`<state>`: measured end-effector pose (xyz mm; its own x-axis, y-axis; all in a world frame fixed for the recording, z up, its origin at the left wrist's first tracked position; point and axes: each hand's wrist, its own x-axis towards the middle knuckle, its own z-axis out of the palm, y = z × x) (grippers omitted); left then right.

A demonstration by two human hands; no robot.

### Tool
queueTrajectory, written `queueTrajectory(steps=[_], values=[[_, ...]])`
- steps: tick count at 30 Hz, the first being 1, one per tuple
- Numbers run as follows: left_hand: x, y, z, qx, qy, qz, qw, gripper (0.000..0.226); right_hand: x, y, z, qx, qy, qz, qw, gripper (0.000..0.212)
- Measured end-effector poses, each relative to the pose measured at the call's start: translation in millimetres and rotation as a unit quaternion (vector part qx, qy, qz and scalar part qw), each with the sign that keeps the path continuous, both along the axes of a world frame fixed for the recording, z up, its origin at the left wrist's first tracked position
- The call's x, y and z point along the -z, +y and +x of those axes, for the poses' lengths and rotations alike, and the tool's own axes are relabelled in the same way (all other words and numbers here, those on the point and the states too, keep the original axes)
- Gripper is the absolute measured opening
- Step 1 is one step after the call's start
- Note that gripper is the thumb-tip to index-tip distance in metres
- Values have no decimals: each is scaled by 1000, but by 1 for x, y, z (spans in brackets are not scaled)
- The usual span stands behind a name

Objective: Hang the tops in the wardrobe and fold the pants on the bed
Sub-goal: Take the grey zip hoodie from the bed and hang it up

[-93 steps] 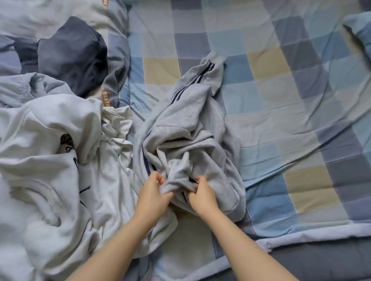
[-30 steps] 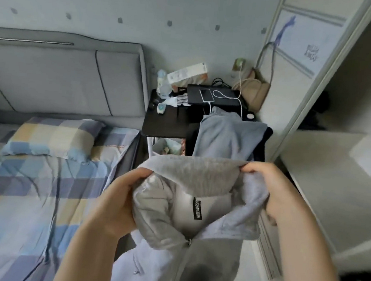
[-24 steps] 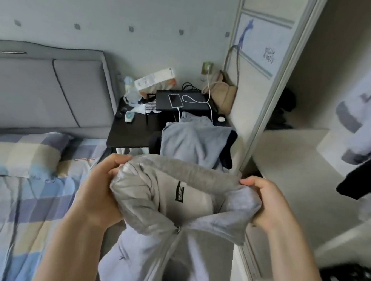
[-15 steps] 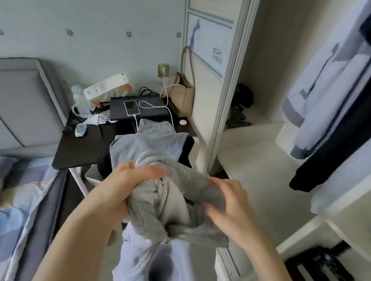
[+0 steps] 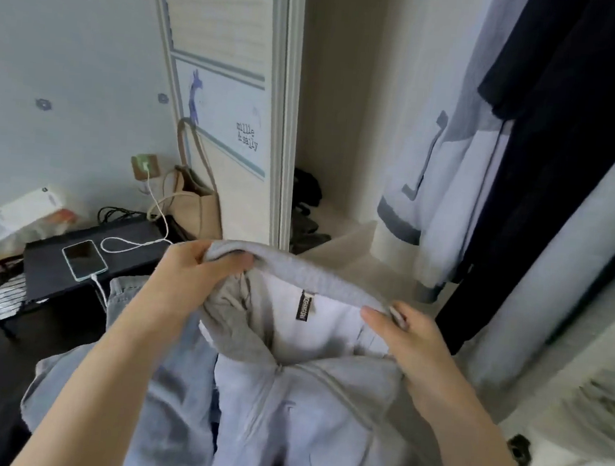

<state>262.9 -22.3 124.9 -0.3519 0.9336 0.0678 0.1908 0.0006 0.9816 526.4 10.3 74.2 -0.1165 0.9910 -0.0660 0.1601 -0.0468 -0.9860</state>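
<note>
So the view has swung right off the bed and now faces the open wardrobe (image 5: 348, 132), which fills the far right. A pale jacket (image 5: 448, 178) and a dark coat (image 5: 550, 161) already hang in there on the right, and there's free space to their left.

The grey hoodie (image 5: 306, 400) has come along from the bed and sits near, centre of view, held up in front of the wardrobe opening. A moment ago it was bunched between the hands; now the collar is stretched back out, with the neck label showing.

Left hand (image 5: 190, 278) grips the left end of the collar, fingers curled over the edge. Right hand (image 5: 404, 338) pinches the right end between thumb and fingers. Both are full, nothing free.

On the left, the dark table (image 5: 69, 308) carries a phone (image 5: 83, 259) on a white cable, and a tan bag (image 5: 193, 204) leans by the wardrobe door.

My read: the top is at the wardrobe, so it's the hanging step now. I can't spot a free hanger, so one hand probably has to let go to fetch one.
</note>
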Motion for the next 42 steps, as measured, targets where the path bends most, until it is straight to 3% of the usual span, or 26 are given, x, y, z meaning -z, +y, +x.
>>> queueTrajectory(steps=[3, 5, 6, 8, 11, 13, 15, 18, 23, 28, 31, 35, 38, 42], values=[[-6, 55, -18, -53, 184, 11, 982, 31, -42, 25, -25, 34, 49, 55, 997, 38], [-14, 84, -29, -40, 220, -5, 975, 32, -68, 41, -44, 75, 51, 106, 990, 43], [-20, 102, -37, -23, 198, -16, 980, 32, -81, 50, -53, 96, 47, 130, 986, 42], [-33, 130, -48, 11, 44, -52, 998, 29, -101, 66, -62, 125, 19, 163, 979, 36], [-56, 162, -51, 138, -221, -100, 960, 17, -124, 86, -66, 173, -43, 202, 963, 32], [-71, 177, -54, 244, -254, -133, 926, 19, -137, 98, -60, 218, -69, 229, 946, 37], [-92, 189, -58, 342, -221, -167, 898, 36, -151, 110, -48, 254, -75, 244, 933, 38], [-122, 208, -58, 415, -199, -185, 868, 59, -173, 126, -32, 289, -60, 242, 924, 40], [-169, 249, -41, 364, -234, -110, 895, 37, -207, 149, -31, 300, -104, 260, 912, 39], [-200, 288, -25, 283, -254, -62, 923, 39, -222, 164, -40, 260, -233, 275, 896, 46], [-215, 309, -18, 232, -236, -7, 944, 44, -233, 181, -46, 150, -331, 238, 901, 38], [-237, 330, -7, 210, -186, 62, 958, 31, -272, 211, -61, 18, -433, 184, 882, 32], [-253, 343, -5, 200, -148, 107, 963, 30, -316, 245, -69, 31, -396, 173, 901, 32], [-265, 366, -8, 158, -96, 166, 969, 31, -386, 306, -79, 147, -270, 285, 908, 17]])
